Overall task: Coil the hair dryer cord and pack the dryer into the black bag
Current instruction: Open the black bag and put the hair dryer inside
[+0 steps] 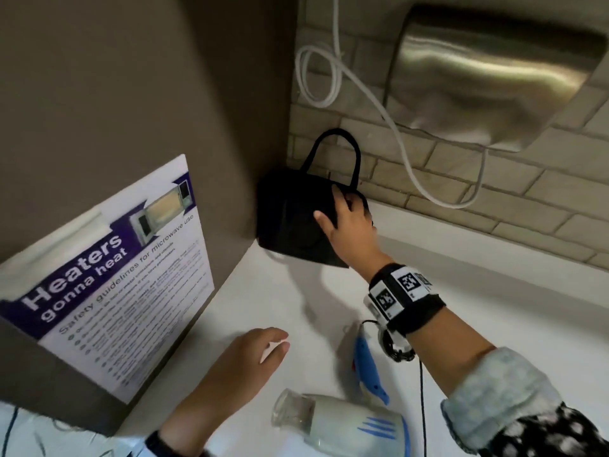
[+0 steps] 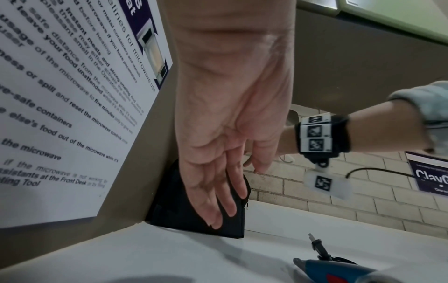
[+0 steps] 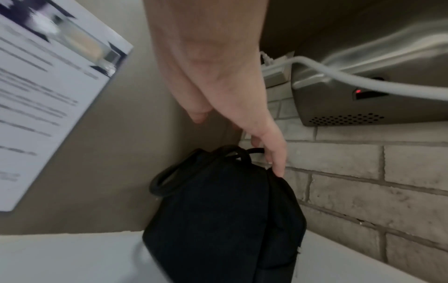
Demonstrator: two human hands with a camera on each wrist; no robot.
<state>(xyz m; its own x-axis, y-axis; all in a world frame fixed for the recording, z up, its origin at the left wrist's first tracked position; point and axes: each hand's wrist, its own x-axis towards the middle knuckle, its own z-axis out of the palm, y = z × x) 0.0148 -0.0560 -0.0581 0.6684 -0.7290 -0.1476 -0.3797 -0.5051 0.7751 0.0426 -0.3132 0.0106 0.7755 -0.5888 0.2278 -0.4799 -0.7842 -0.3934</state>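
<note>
The black bag (image 1: 290, 222) stands upright in the counter's back corner, its handle loop (image 1: 336, 150) up against the brick wall. My right hand (image 1: 346, 222) reaches over its top; the straight fingers (image 3: 276, 164) touch the bag's (image 3: 218, 210) upper edge beside the handles, and the thumb is apart. The white and blue hair dryer (image 1: 346, 423) lies on the counter near me, blue handle (image 1: 365, 367) pointing away, black cord (image 1: 422, 407) beside it. The plug (image 2: 317, 247) sticks up by the handle. My left hand (image 1: 260, 354) hovers over the counter, fingers (image 2: 218, 201) relaxed, holding nothing.
A steel hand dryer (image 1: 487, 70) hangs on the brick wall above the bag, with a white cable (image 1: 329, 77) looping below it. A brown partition with a microwave poster (image 1: 115, 275) closes the left side. The white counter (image 1: 494, 308) runs off to the right.
</note>
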